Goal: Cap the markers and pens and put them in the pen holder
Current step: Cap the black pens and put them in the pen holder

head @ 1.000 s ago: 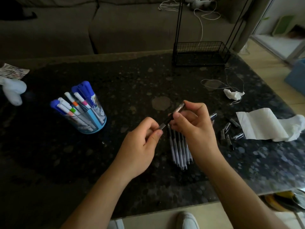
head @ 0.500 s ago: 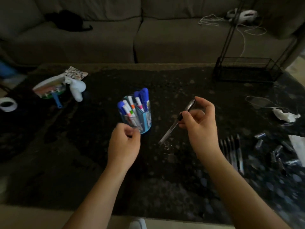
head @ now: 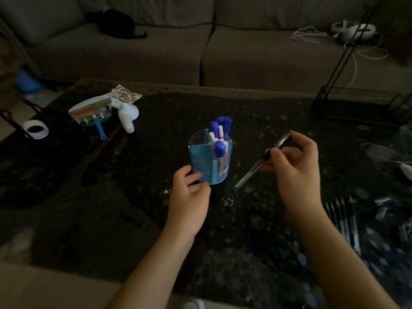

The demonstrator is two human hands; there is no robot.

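Note:
A blue translucent pen holder [head: 204, 161] stands mid-table with several blue-capped markers [head: 219, 139] upright in its far compartments; the near compartment looks empty. My left hand [head: 189, 195] touches the holder's lower front wall with its fingertips. To the right, my right hand [head: 294, 170] pinches a capped clear pen [head: 252, 172], held slanted with its lower end just above the table. Several more pens [head: 343, 219] lie side by side at the right, with loose caps [head: 382, 206] beyond them.
A black wire rack [head: 356, 105] stands at the back right. At the back left are a white bottle [head: 128, 117], a small hand fan [head: 91, 114], a sticker sheet [head: 124, 95] and a tape roll [head: 35, 129]. A grey sofa [head: 200, 45] runs behind the dark table [head: 111, 197].
My hands came apart after being joined on the pen. My right hand keeps the pen; my left hand reached to the holder, which has been turned so a different side faces me.

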